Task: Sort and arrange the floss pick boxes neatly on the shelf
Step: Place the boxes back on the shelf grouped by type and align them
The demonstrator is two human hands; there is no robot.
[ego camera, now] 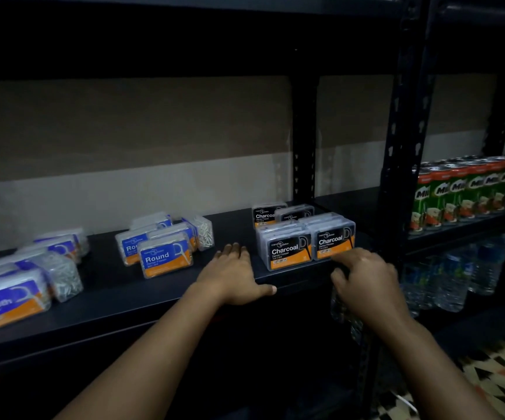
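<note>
Two Charcoal boxes (305,248) sit right of centre at the shelf (154,295) edge; my left hand (234,277) rests flat and empty, my right fingers (343,258) curl against one box, so I'd nudge gently, keeping fronts flush.

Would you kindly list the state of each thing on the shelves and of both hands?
Charcoal boxes: upright, grouped in rows.
Round boxes: loosely clustered, some askew.
Smooth boxes: jumbled.
Left hand: flat on shelf.
Right hand: fingers curled, touching front Charcoal box.
Milo cans: upright, lined up.
</note>
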